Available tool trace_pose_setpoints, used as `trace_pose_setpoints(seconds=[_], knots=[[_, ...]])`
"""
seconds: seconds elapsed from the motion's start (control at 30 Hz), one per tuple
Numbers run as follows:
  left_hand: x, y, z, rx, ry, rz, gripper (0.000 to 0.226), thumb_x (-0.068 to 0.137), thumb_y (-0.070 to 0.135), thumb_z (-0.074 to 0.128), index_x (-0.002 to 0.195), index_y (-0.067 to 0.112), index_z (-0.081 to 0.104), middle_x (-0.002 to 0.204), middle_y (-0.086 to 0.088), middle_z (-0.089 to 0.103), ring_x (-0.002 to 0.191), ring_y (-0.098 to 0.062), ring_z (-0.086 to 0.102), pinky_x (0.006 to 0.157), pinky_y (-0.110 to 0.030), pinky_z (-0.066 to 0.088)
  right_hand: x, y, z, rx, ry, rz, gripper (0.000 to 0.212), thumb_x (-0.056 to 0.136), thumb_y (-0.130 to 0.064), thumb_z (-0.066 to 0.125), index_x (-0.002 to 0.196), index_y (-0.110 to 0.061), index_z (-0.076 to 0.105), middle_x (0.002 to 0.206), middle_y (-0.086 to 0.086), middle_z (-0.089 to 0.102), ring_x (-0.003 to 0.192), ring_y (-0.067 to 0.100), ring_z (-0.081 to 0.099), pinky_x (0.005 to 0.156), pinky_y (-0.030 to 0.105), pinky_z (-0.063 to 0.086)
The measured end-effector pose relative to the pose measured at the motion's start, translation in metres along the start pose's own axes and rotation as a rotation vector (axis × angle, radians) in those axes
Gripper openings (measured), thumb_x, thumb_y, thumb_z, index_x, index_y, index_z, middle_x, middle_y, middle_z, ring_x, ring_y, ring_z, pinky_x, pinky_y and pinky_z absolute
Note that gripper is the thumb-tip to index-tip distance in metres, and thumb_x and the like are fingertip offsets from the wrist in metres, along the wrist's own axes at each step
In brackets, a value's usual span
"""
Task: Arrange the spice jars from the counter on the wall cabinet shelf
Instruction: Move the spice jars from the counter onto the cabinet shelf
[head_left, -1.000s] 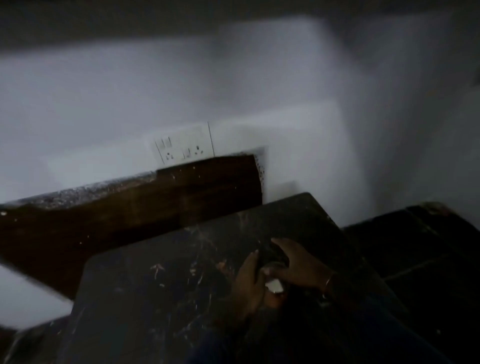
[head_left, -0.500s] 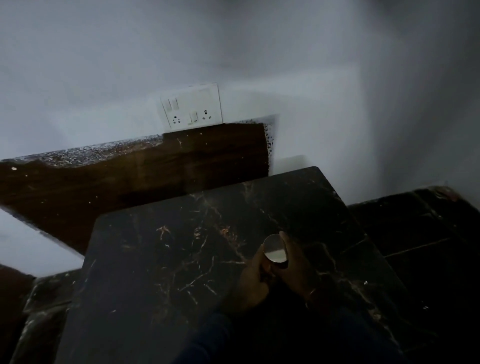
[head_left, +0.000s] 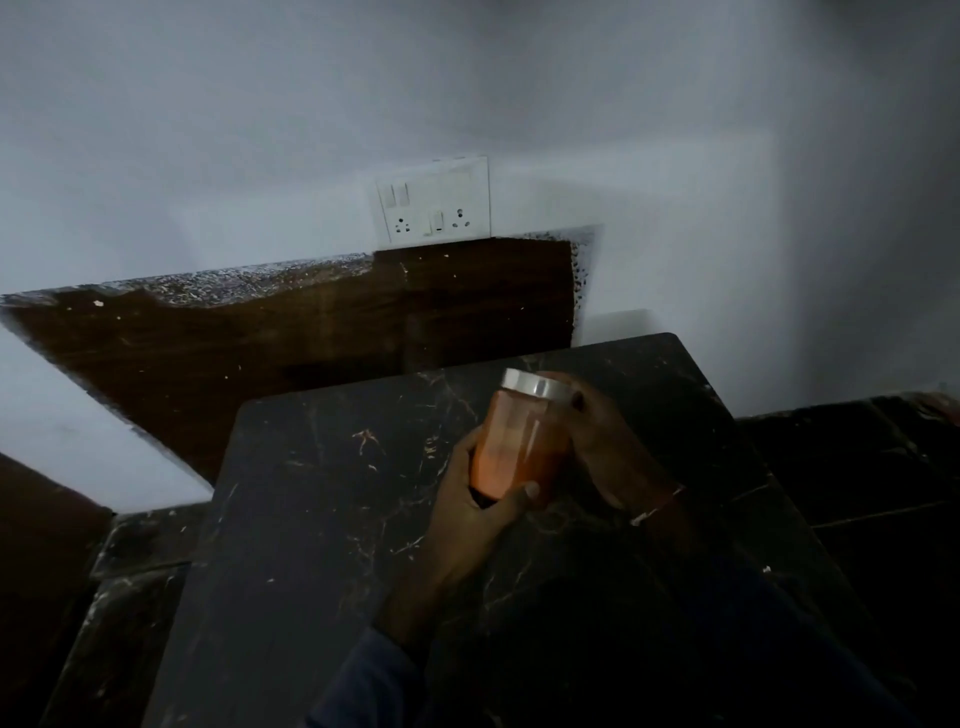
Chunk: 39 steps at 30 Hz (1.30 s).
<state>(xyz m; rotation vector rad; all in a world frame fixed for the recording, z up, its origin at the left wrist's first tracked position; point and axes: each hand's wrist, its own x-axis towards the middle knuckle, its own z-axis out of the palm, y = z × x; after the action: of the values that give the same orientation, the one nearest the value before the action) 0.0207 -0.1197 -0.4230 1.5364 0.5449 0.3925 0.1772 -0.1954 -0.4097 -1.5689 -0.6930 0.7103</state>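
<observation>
A clear spice jar (head_left: 519, 447) filled with orange-red powder and closed with a silver lid is held above the dark marble counter (head_left: 322, 519). My left hand (head_left: 467, 514) grips the jar's lower part, thumb across its front. My right hand (head_left: 608, 447) wraps the jar's right side up near the lid. The jar tilts slightly with its lid pointing away from me. No other jars and no cabinet shelf are in view.
A white switch and socket plate (head_left: 435, 201) sits on the pale wall behind the counter. Below it runs a dark brown wooden panel (head_left: 291, 343). Dark marble floor tiles (head_left: 857, 467) lie to the right.
Both hands have lifted the jar off the counter and turned it, so its orange side shows instead of only the lid top. The camera has tilted down a little.
</observation>
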Motion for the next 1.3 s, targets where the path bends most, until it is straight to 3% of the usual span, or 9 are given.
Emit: trace_pose_setpoints(seconds=[0.2,0.33,0.43,0.57,0.7,0.87,0.93,1.07,1.3], knots=[[-0.015,0.029,-0.004,-0.084,0.115,0.072,0.078,0.049,0.054,0.073,0.118,0.046,0.036,0.124,0.016,0.044,0.107,-0.009,0.055,0.071,-0.021,0.055,-0.015,-0.033,0.019,0.201,-0.125,-0.002,0.067,0.075,-0.045,0.062,0.136,-0.037,0.037,0.135,0.001,0.047,0.115,0.022,0.057,0.079,0.032,0.052],[-0.019,0.038,-0.011,-0.842,-0.094,-0.107,0.104,0.041,0.045,0.089,0.132,0.024,0.042,0.128,-0.017,0.056,0.101,-0.032,0.066,0.068,-0.034,0.059,-0.019,-0.042,0.023,0.582,-0.278,0.022,0.08,0.057,-0.062,0.079,0.128,-0.039,0.054,0.132,0.009,0.057,0.111,0.03,0.064,0.078,0.042,0.058],[-0.023,0.043,-0.014,-1.086,-0.308,-0.172,0.095,0.053,0.045,0.085,0.134,0.021,0.042,0.122,-0.027,0.059,0.089,-0.035,0.067,0.06,-0.029,0.059,-0.019,-0.047,0.029,0.598,-0.306,0.028,0.081,0.051,-0.058,0.083,0.124,-0.037,0.055,0.13,0.011,0.056,0.104,0.027,0.067,0.073,0.039,0.058],[-0.019,0.035,-0.023,-0.964,-0.265,-0.23,0.086,0.064,0.053,0.075,0.136,0.021,0.04,0.122,-0.026,0.06,0.09,-0.038,0.068,0.063,-0.037,0.059,-0.02,-0.053,0.033,0.539,-0.273,0.032,0.066,0.069,-0.045,0.077,0.127,-0.037,0.048,0.131,0.006,0.053,0.105,0.023,0.067,0.075,0.039,0.058],[-0.016,0.04,-0.033,-0.398,0.042,-0.045,0.05,0.078,0.048,0.044,0.125,0.029,0.046,0.123,-0.003,0.058,0.101,-0.015,0.068,0.074,-0.034,0.057,-0.022,-0.058,0.035,0.23,-0.11,-0.006,0.056,0.081,-0.035,0.069,0.129,-0.043,0.041,0.129,-0.002,0.053,0.105,0.021,0.064,0.083,0.045,0.058],[-0.017,0.049,-0.025,-0.028,0.071,0.078,0.082,0.066,0.059,0.064,0.137,0.038,0.03,0.133,0.01,0.045,0.11,-0.01,0.057,0.073,-0.025,0.058,-0.028,-0.061,0.053,-0.044,0.044,0.058,0.072,0.079,-0.043,0.07,0.139,-0.041,0.03,0.127,-0.01,0.04,0.105,0.013,0.049,0.079,0.036,0.051],[-0.019,0.048,-0.028,-0.142,0.069,0.075,0.091,0.058,0.059,0.068,0.138,0.035,0.033,0.134,0.004,0.048,0.112,-0.017,0.058,0.077,-0.032,0.059,-0.031,-0.064,0.057,0.015,0.01,0.044,0.057,0.082,-0.048,0.065,0.132,-0.039,0.037,0.131,-0.005,0.044,0.1,0.01,0.052,0.072,0.031,0.049],[-0.021,0.051,-0.038,-0.512,-0.061,-0.05,0.093,0.036,0.064,0.082,0.12,0.037,0.05,0.124,-0.007,0.059,0.108,-0.027,0.063,0.079,-0.041,0.056,-0.035,-0.062,0.059,0.32,-0.097,0.163,0.052,0.07,-0.062,0.06,0.118,-0.045,0.048,0.136,0.006,0.048,0.116,0.03,0.056,0.089,0.057,0.051],[-0.02,0.052,-0.039,-0.591,-0.077,-0.092,0.102,0.032,0.065,0.082,0.123,0.038,0.043,0.129,-0.011,0.053,0.111,-0.031,0.059,0.072,-0.04,0.055,-0.04,-0.064,0.069,0.477,-0.088,0.131,0.042,0.073,-0.051,0.053,0.114,-0.042,0.049,0.126,0.006,0.055,0.106,0.026,0.062,0.064,0.035,0.059]])
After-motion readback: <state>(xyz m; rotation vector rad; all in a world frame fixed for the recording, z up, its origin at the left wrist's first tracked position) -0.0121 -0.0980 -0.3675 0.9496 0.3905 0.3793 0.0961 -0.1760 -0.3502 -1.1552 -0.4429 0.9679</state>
